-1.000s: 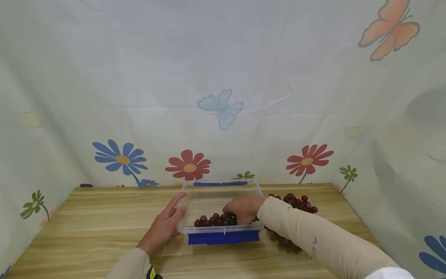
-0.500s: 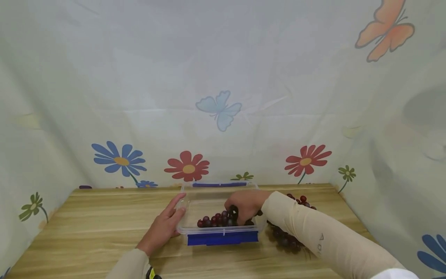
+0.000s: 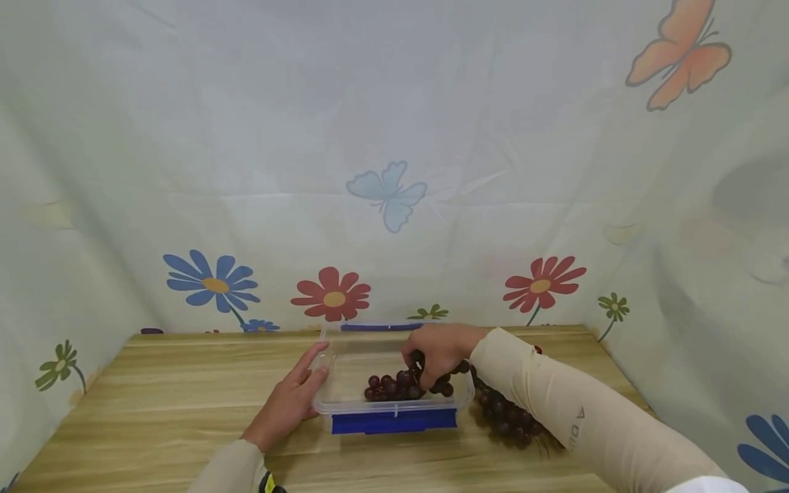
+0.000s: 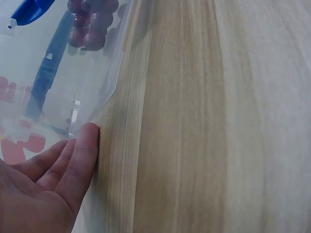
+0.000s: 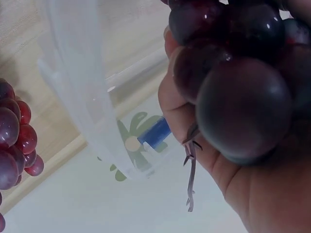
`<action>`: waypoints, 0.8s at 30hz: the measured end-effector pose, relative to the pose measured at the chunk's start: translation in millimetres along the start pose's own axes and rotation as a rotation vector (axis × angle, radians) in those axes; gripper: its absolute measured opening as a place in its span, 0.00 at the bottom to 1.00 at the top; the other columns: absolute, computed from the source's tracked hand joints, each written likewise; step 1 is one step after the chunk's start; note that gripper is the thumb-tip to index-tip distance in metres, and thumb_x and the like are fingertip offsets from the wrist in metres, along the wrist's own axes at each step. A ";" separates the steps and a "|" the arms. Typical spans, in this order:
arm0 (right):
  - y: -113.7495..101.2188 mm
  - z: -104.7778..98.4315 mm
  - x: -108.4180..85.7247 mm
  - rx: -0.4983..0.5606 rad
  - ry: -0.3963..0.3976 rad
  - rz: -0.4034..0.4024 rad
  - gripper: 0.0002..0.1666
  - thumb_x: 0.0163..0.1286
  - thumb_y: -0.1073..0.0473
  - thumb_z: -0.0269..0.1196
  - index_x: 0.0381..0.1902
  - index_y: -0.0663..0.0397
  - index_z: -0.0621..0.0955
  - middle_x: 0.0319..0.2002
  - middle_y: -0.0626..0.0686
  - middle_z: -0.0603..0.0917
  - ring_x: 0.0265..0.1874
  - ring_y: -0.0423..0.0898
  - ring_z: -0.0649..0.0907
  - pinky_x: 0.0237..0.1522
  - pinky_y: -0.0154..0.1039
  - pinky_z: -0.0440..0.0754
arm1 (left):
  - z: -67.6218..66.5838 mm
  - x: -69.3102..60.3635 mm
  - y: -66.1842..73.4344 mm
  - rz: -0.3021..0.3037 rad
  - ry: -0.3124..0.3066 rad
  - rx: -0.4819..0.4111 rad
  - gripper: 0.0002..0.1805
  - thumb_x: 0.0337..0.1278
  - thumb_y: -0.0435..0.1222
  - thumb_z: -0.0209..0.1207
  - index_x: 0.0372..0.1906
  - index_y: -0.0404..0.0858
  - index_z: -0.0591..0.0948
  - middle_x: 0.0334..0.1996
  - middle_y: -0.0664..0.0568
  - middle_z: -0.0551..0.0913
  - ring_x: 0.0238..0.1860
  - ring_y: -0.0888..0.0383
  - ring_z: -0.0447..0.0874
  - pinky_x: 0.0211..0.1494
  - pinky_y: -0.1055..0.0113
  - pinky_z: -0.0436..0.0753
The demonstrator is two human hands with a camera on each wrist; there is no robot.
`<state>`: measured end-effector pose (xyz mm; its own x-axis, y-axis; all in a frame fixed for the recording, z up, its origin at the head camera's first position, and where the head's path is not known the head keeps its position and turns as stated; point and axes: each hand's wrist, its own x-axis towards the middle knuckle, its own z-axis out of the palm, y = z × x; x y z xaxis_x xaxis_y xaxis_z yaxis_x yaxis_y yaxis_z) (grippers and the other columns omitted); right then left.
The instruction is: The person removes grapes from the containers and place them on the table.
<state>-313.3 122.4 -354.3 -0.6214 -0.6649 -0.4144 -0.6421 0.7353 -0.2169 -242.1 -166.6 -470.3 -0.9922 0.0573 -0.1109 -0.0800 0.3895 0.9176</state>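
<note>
A clear plastic container (image 3: 357, 407) with blue latches (image 3: 394, 421) stands on the wooden table. My left hand (image 3: 285, 404) touches its left side with fairly straight fingers; in the left wrist view those fingers (image 4: 80, 160) meet a corner of the container. Inside the container's near right part, my right hand (image 3: 442, 348) grips a bunch of dark red grapes (image 3: 394, 387). Close up in the right wrist view, these held grapes (image 5: 243, 107) lie against the palm, a bit of stem hanging below. The grapes partly hide the right fingertips.
Right of the container lies another bunch of grapes (image 3: 507, 419), partly covered by my right forearm (image 3: 573, 418). Grapes (image 5: 17, 138) also lie outside the container wall in the right wrist view. Behind the table (image 3: 203, 383) hangs a flowered curtain (image 3: 277, 226).
My right hand has risen slightly and shifted right within the container, and the gripped grapes have drawn right with it. The left hand stays at the container's side.
</note>
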 end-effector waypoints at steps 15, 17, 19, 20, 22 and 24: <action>-1.5 -13.1 -11.1 0.034 0.006 0.020 0.10 0.60 0.58 0.75 0.32 0.38 0.83 0.29 0.40 0.79 0.25 0.38 0.73 0.30 0.37 0.72 | -0.1 -0.9 0.5 -0.011 -0.014 0.026 0.37 0.70 0.68 0.51 0.79 0.68 0.60 0.72 0.33 0.72 0.53 0.46 0.85 0.48 0.56 0.91; -0.7 -14.8 -12.9 0.036 0.009 0.005 0.11 0.61 0.59 0.75 0.30 0.40 0.82 0.26 0.40 0.76 0.24 0.38 0.71 0.29 0.37 0.70 | -0.2 -1.2 1.0 -0.020 -0.014 0.030 0.36 0.70 0.68 0.51 0.79 0.69 0.60 0.73 0.34 0.72 0.54 0.46 0.85 0.49 0.55 0.91; 0.2 -16.7 -14.7 0.041 0.009 -0.001 0.11 0.61 0.59 0.75 0.29 0.41 0.81 0.25 0.40 0.74 0.24 0.39 0.70 0.28 0.37 0.69 | 0.1 -0.9 1.2 -0.024 -0.017 0.027 0.35 0.71 0.68 0.51 0.79 0.70 0.60 0.74 0.34 0.71 0.55 0.45 0.84 0.50 0.54 0.91; 0.9 -17.5 -15.7 0.044 0.009 0.003 0.10 0.61 0.58 0.75 0.30 0.42 0.81 0.26 0.41 0.74 0.24 0.39 0.71 0.29 0.37 0.70 | 0.4 -0.5 1.2 -0.023 -0.020 0.025 0.35 0.71 0.68 0.50 0.79 0.70 0.60 0.74 0.34 0.71 0.55 0.44 0.84 0.50 0.54 0.91; 2.1 -19.7 -17.2 0.044 0.015 0.021 0.08 0.61 0.57 0.75 0.35 0.42 0.84 0.31 0.41 0.79 0.28 0.39 0.74 0.33 0.38 0.75 | 0.6 -0.1 1.2 -0.023 -0.023 0.021 0.36 0.70 0.68 0.51 0.79 0.70 0.60 0.74 0.34 0.70 0.56 0.44 0.84 0.51 0.53 0.90; 2.4 -23.4 -18.0 0.040 0.020 0.041 0.11 0.61 0.56 0.75 0.42 0.41 0.86 0.37 0.41 0.83 0.33 0.39 0.77 0.38 0.39 0.79 | 0.4 0.7 0.9 -0.022 -0.023 0.015 0.36 0.69 0.69 0.50 0.79 0.70 0.60 0.74 0.34 0.71 0.56 0.44 0.85 0.51 0.53 0.90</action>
<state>-314.2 133.1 -326.7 -0.6562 -0.6362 -0.4059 -0.5976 0.7665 -0.2352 -242.8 -165.8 -469.7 -0.9878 0.0695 -0.1395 -0.0999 0.4049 0.9089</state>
